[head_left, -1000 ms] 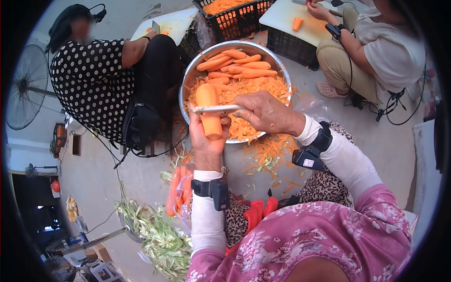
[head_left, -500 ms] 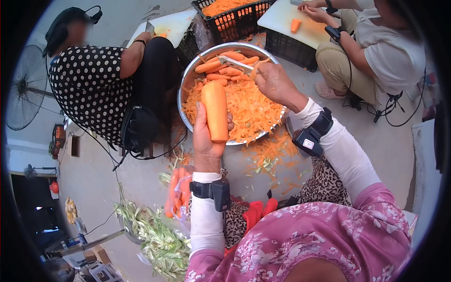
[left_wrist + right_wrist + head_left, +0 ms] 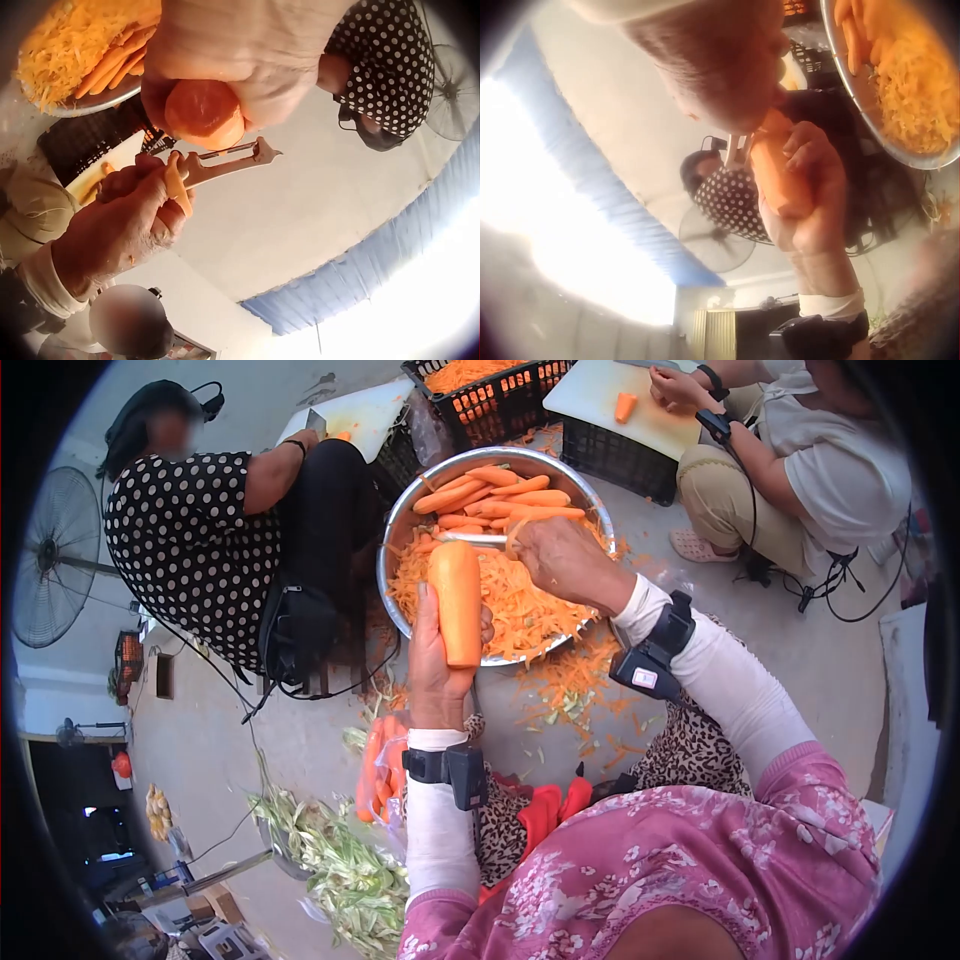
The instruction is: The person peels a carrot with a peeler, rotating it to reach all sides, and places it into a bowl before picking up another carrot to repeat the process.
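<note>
A thick peeled carrot (image 3: 456, 605) stands nearly upright in my left hand (image 3: 436, 670), gripped with the thumb along one side. My right hand (image 3: 570, 563) holds a peeler (image 3: 474, 540) by its handle, fingers curled round it. The peeler's head overlaps the carrot's top end in the head view. In the left wrist view its slotted blade frame (image 3: 229, 154) lies close beside the carrot's blunt end (image 3: 202, 112), and a strip of peel (image 3: 178, 186) hangs at the right fingers. Beneath both hands is a metal bowl (image 3: 403, 515) with carrot peelings (image 3: 530, 612) and several carrots (image 3: 490, 498).
Fallen peelings (image 3: 570, 685) lie on the floor before the bowl. Bagged carrots (image 3: 375, 770) and a heap of leafy husks (image 3: 350, 870) are at the left. Two people sit beyond, at cutting boards (image 3: 655, 420) on black crates (image 3: 620, 460). A fan (image 3: 50, 560) stands far left.
My right hand swung the peeler up and away from the carrot, then brought it back to the carrot's top end. My left hand keeps its grip, the carrot now less covered by the peeler.
</note>
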The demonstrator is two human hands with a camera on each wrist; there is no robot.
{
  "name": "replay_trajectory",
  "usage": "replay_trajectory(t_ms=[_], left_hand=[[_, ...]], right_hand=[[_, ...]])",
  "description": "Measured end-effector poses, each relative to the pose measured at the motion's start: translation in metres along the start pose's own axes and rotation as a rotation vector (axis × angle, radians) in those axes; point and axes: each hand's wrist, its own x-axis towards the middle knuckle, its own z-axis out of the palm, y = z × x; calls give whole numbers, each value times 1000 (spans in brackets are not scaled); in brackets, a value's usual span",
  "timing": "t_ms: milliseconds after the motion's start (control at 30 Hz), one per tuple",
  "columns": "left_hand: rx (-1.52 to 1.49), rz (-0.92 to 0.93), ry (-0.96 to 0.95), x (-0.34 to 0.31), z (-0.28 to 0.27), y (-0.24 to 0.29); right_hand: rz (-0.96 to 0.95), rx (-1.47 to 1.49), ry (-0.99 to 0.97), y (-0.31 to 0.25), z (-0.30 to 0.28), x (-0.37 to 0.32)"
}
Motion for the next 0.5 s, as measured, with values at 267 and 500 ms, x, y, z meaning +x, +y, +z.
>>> replay_trajectory(t_ms=[267, 500], left_hand=[[-53, 1, 93, 3, 8, 3], [-217, -20, 32, 8, -4, 3]], right_hand=[[170, -200, -45, 12, -4, 12], [-36, -306, 49, 31, 11, 8]])
